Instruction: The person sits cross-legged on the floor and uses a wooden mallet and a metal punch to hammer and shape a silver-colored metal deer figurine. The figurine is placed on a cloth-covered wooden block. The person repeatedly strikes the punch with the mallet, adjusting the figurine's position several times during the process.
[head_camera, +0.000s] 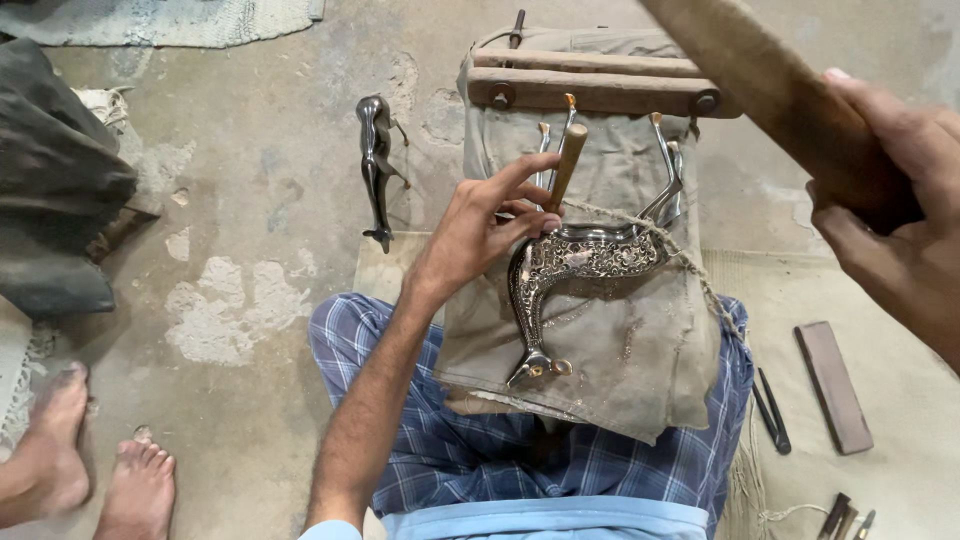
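An engraved silver animal figure (580, 262) lies tied with cord on a cloth-covered work block (640, 350) across my lap. My left hand (487, 225) holds a wooden-handled chisel (566, 163) upright, its tip on the figure's shoulder. My right hand (890, 200) is raised at the upper right, gripping a thick wooden mallet (770, 85) that slants across the corner, blurred. The figure's legs reach up toward a wooden bar (600, 92) at the block's far end.
A second, plain dark metal figure (377, 165) lies on the concrete floor to the left. A flat stone bar (832, 385), a dark tool (771, 410) and several small chisels (845, 520) rest on the mat at right. Another person's bare feet (95, 470) stand at lower left.
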